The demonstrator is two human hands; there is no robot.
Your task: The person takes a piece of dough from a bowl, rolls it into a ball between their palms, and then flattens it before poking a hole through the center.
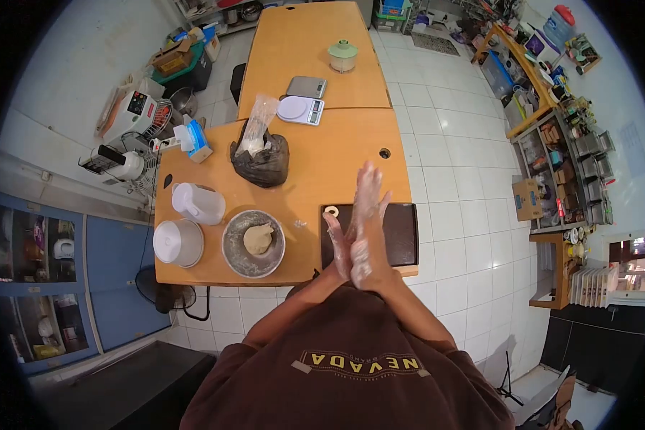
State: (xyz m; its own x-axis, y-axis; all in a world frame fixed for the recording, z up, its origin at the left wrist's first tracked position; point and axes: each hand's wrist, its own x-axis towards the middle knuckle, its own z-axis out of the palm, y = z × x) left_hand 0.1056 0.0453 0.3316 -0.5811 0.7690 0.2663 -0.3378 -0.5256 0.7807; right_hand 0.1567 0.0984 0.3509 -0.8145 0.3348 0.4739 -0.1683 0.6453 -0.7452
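My left hand (340, 247) and my right hand (368, 222) are pressed palm to palm above a dark tray (401, 233), fingers stretched out and dusted with flour. Whether something lies between the palms is hidden. A small pale ring of dough (332, 211) sits at the tray's upper left corner. To the left stands a metal bowl (229, 251) with a lump of dough (258, 239) inside. Beside it are a white round container (178, 244) and a white pitcher (198, 203).
On the wooden table (344, 150) are a black plastic bag (261, 163), a white scale (300, 110), a grey scale (307, 87), a jar with a green lid (342, 56) and a blue box (195, 141). Loaded shelves (562, 165) stand along the right wall.
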